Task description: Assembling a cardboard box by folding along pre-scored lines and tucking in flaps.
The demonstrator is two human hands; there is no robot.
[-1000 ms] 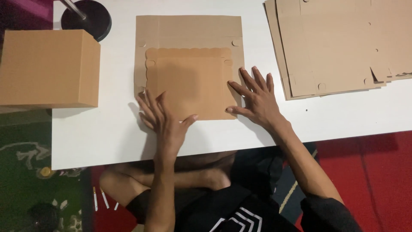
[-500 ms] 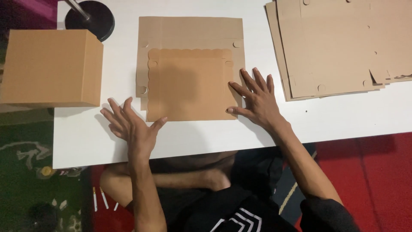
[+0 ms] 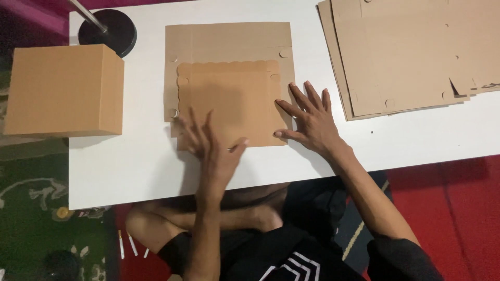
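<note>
Cardboard sheet (image 3: 229, 99): flat on the white table (image 3: 135, 161), scalloped flap folded over.
Right hand (image 3: 312, 122): grip open, fingers spread, pressing the flap's right edge.
Left hand (image 3: 213, 148): open (blurred), over the flap's near edge.
Assembled box (image 3: 65, 91): left.

The flat cardboard sheet (image 3: 229, 83) is plain tan-brown, its folded flap edged in a scalloped line. The closed box (image 3: 65, 91) at the left and the stack of flat sheets (image 3: 411, 52) far right share that brown. The table (image 3: 146, 166) is white — the round lamp base (image 3: 108, 32) black. Nearer, the floor shows red at right (image 3: 448, 203) and a green rug (image 3: 31, 229) patterned in pale lines at left — the person's dark clothing (image 3: 291, 260) has white stripes.
</note>
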